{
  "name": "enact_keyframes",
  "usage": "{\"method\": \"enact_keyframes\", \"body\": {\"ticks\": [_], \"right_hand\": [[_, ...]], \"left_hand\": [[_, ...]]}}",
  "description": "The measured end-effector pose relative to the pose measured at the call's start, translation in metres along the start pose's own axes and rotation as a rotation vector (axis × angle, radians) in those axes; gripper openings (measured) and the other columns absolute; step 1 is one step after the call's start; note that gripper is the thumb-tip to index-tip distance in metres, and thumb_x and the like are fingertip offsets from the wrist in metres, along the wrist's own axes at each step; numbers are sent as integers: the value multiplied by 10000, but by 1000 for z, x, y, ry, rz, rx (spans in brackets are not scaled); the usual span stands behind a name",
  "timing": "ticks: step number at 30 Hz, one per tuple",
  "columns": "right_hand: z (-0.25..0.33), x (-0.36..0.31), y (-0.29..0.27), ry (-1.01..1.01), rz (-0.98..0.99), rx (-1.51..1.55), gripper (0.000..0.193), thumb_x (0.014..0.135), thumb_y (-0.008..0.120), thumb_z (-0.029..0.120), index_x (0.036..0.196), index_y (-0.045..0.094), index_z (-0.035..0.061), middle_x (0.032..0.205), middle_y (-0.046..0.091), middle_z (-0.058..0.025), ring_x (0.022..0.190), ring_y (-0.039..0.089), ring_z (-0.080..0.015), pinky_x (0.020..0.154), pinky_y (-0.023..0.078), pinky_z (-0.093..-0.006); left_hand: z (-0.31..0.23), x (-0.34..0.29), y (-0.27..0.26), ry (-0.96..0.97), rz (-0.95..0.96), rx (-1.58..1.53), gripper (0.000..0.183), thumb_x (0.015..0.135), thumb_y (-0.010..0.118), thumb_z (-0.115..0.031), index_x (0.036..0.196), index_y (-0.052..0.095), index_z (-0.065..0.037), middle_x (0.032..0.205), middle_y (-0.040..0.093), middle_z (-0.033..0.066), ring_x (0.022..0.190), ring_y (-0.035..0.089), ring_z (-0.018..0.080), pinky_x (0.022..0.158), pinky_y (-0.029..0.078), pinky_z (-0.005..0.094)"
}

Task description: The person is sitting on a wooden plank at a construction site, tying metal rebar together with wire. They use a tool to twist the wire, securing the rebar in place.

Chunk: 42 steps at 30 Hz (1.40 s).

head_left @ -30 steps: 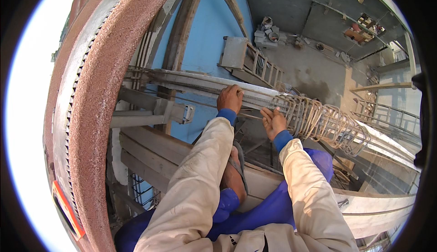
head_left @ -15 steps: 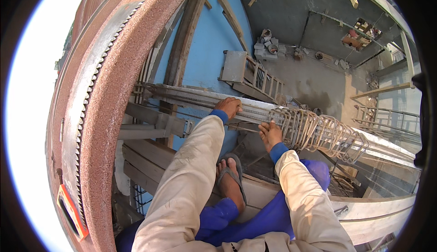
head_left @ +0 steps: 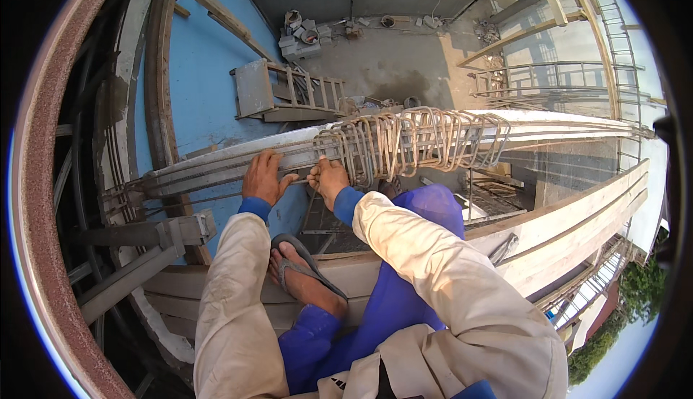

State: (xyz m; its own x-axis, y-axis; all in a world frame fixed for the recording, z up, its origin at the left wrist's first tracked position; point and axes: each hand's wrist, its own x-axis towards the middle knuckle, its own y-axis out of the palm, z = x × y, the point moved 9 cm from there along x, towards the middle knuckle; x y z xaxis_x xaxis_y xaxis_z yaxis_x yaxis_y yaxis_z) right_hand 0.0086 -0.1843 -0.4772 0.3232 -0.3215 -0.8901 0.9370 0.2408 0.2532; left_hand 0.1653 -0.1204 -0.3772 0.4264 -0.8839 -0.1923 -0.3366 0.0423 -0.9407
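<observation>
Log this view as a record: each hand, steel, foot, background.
Left hand: spread over the metal bars
Right hand: half-curled at the left end of the metal loops; exact grip unclear
Metal loops: bunched along the bars, to the right of the left hand
Foot: in a gray sandal, over wooden boards
Background: blue wall; ladder-like wooden frame on the level below

From the wearer's head I look down through one wide lens, left hand [head_left: 264, 180] and right hand [head_left: 331, 181] near, floor [head_left: 354, 56] far below.
</observation>
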Motion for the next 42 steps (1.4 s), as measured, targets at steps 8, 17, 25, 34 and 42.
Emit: {"method": "enact_keyframes", "body": {"ticks": [8, 17, 25, 34, 42], "right_hand": [[-7, 18, 3, -64, -20, -33, 343, 1121, 531, 334, 1062, 587, 1, 796, 671, -91, 646, 665, -192, 584, 562, -364], [39, -4, 36, -264, 452, -1131, 280, 1050, 572, 227, 1144, 692, -8, 895, 711, -166, 755, 714, -289, 701, 602, -446], [72, -64, 52, -1340, 18, -1437, 298, 915, 692, 216, 1163, 742, 59, 1147, 716, -130, 1209, 617, -312, 1130, 369, -475], [65, -29, 62, -1186, 57, -1714, 188, 916, 657, 199, 1036, 745, 83, 978, 747, -108, 1024, 686, -289, 1113, 361, -425], [66, -24, 65, -1133, 141, -1710, 143, 901, 680, 205, 891, 791, 114, 866, 788, -100, 876, 743, -262, 1086, 369, -444]], "left_hand": [[11, 6, 36, -136, -6, 94, 233, 840, 801, -71, 1030, 666, -83, 1338, 577, 99, 1145, 657, 372, 907, 579, 504], [14, 20, 31, 0, 65, 1, 130, 831, 805, -70, 893, 703, -16, 1199, 593, 148, 974, 677, 426, 817, 558, 512], [15, 23, 30, -25, 113, 5, 97, 833, 748, 2, 925, 736, 29, 1254, 620, 168, 1049, 676, 420, 893, 554, 476], [22, 21, 24, 4, 111, -39, 224, 785, 721, 62, 1009, 727, 55, 1233, 662, 230, 1098, 664, 442, 942, 542, 465], [70, -55, 25, -628, -380, -33, 371, 930, 757, -92, 1263, 659, 38, 1315, 633, 281, 1265, 598, 432, 1071, 487, 500]]}}
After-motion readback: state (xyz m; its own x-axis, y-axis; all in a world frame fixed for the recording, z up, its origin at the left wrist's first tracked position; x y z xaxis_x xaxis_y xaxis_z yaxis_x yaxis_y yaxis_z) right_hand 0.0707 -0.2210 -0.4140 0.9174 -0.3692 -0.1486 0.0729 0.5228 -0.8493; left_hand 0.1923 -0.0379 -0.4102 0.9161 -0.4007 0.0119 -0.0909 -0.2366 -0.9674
